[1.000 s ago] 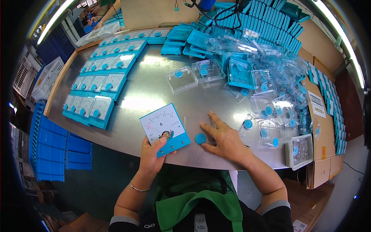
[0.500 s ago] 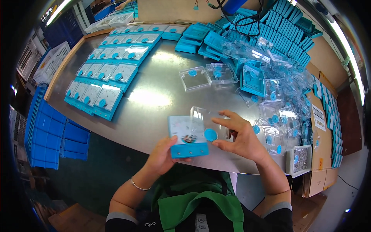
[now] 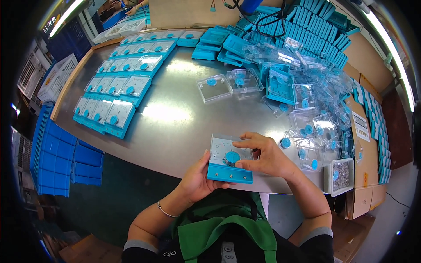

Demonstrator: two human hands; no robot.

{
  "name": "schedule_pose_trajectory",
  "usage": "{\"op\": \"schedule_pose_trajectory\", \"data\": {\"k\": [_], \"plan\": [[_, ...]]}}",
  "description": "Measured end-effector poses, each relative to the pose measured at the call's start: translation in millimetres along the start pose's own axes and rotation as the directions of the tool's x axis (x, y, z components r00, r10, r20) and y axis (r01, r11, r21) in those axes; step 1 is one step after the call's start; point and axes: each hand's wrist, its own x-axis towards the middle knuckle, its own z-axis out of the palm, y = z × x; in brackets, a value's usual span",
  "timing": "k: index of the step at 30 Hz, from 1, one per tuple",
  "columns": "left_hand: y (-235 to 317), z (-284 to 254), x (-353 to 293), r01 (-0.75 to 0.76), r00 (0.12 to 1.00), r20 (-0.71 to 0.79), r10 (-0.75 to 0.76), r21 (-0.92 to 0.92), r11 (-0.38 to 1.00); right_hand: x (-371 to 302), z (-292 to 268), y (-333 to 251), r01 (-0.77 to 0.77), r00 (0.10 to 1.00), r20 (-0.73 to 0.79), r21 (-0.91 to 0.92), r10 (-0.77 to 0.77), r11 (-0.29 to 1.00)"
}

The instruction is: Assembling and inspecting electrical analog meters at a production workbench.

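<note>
At the table's near edge my left hand (image 3: 197,177) is closed round the left and lower side of a blue meter (image 3: 230,173) with a white dial face and small metal screws along its front strip. A clear plastic cover with a round blue disc (image 3: 232,158) lies over the dial. My right hand (image 3: 267,158) grips the cover by its right side, thumb near the disc and fingers over the upper part. Whether the cover sits fully down on the base cannot be seen.
Rows of covered meters (image 3: 112,90) stand on the left of the metal table (image 3: 175,87). Loose clear covers (image 3: 215,89) lie ahead and in a heap at right, beside stacked blue bases (image 3: 307,26). A white tray of small metal parts (image 3: 342,176) sits at the right edge.
My right hand has brought the clear cover left and down onto the meter, where it was held apart before. My left hand has moved the meter slightly right.
</note>
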Motion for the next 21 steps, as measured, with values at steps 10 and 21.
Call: {"op": "schedule_pose_trajectory", "data": {"k": [10, 21], "plan": [[-9.7, 8.1, 5.5, 0.005, 1.0, 0.02, -0.005, -0.014, 1.0, -15.3, -7.0, 4.9, 0.001, 1.0, -0.008, 0.099, 0.0, 0.995], [-15.0, 16.1, 0.7, -0.143, 0.97, -0.095, 0.225, 0.525, 0.839, -32.6, 8.0, -5.7, 0.236, 0.946, -0.152, -0.279, -0.286, 0.931]]}}
